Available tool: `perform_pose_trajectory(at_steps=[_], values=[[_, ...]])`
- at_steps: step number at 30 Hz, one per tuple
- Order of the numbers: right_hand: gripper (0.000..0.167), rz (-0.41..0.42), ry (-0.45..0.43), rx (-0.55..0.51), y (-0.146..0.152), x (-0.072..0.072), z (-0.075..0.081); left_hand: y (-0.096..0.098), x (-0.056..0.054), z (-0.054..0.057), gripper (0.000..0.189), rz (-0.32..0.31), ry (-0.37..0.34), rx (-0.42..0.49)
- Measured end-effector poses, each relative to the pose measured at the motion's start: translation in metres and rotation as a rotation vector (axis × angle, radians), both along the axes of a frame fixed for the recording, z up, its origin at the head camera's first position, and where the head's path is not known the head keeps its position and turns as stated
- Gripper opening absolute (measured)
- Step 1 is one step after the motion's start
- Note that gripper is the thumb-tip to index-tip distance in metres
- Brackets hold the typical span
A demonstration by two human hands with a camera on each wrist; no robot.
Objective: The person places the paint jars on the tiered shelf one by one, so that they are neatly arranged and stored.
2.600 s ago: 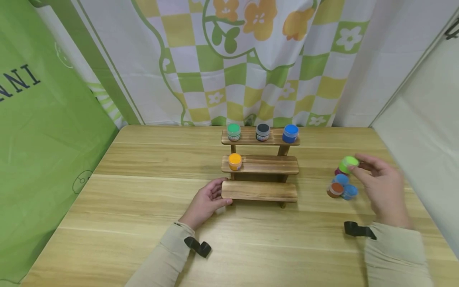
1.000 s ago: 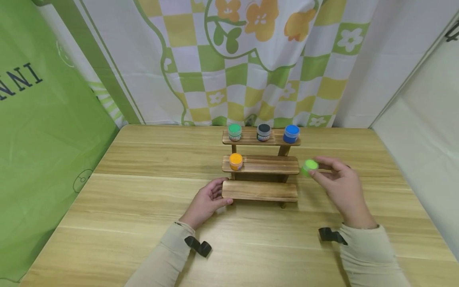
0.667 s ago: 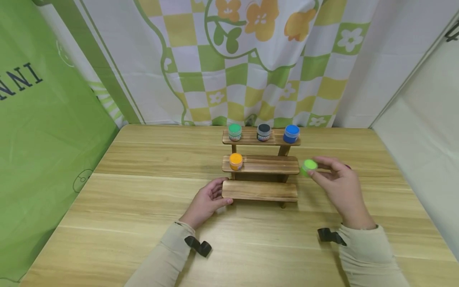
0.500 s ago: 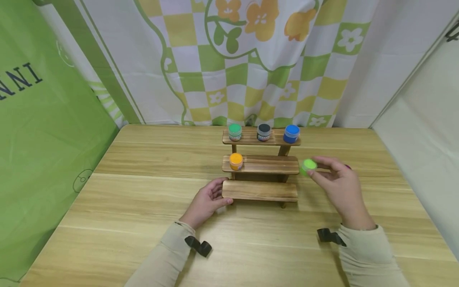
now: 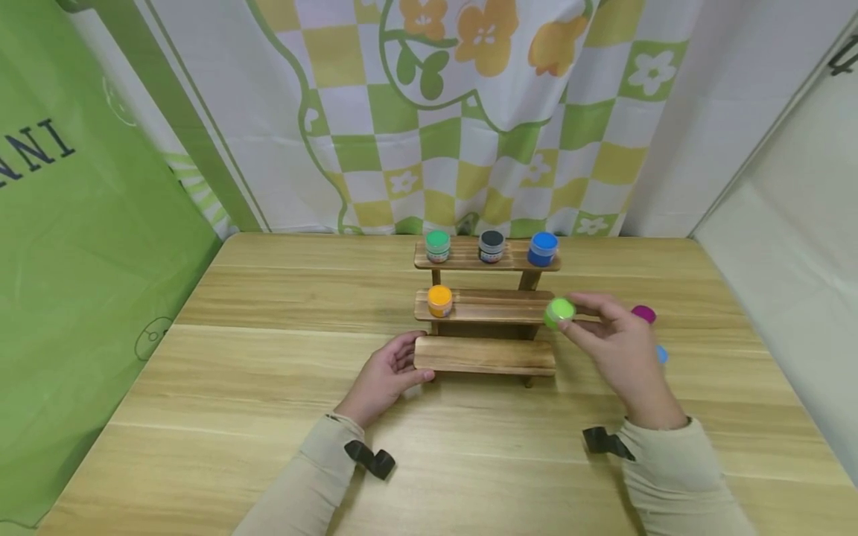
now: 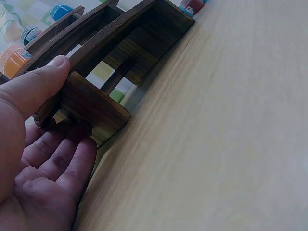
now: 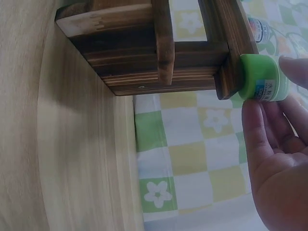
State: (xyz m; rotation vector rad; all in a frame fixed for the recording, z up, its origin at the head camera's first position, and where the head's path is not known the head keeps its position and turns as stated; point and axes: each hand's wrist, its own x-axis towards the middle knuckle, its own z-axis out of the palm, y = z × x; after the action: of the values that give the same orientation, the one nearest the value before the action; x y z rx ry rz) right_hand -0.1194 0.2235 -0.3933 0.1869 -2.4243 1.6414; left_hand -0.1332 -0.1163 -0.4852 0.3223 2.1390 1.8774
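A three-step wooden stand (image 5: pixel 485 356) stands on the table. My left hand (image 5: pixel 385 378) holds the left end of its lowest shelf, thumb on top, the other fingers around the side. My right hand (image 5: pixel 620 353) pinches a lime-green paint jar (image 5: pixel 559 313) by thumb and fingers at the right end of the middle shelf. In the right wrist view the green jar (image 7: pixel 259 77) is up against that shelf; whether it bears on it I cannot tell. An orange jar (image 5: pixel 439 300) sits at the middle shelf's left. Green (image 5: pixel 438 246), black (image 5: pixel 491 247) and blue jars (image 5: pixel 544 249) line the top shelf.
Behind my right hand, a magenta-lidded jar (image 5: pixel 643 314) and a light-blue jar (image 5: pixel 661 354) show in part on the wooden table (image 5: pixel 268 335). A checked, flowered curtain (image 5: pixel 482 171) hangs along the table's back edge.
My right hand has lifted the lime-green jar from the group on the right and carried it left, pausing beside the stand, then to the middle shelf's end. My left hand stays put.
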Motion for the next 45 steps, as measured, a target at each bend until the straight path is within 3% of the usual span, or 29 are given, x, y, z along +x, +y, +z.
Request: perform_pose_trajectory(at_steps=[19,27,37,45], values=[[0.034,-0.009,0.074,0.083,-0.018,-0.004,0.007,0.000,0.000,0.001,0.071,-0.002,0.002,-0.002],[0.037,0.015,0.056,0.047,-0.030,-0.010,0.007,-0.001,0.000,0.002,0.071,0.007,-0.001,-0.008],[0.038,0.024,-0.013,0.128,-0.043,-0.014,0.012,0.001,0.000,0.001,0.070,0.005,-0.015,0.005],[0.037,0.063,-0.035,0.110,-0.051,-0.022,0.015,0.000,0.001,0.002,0.071,0.003,-0.012,0.010]])
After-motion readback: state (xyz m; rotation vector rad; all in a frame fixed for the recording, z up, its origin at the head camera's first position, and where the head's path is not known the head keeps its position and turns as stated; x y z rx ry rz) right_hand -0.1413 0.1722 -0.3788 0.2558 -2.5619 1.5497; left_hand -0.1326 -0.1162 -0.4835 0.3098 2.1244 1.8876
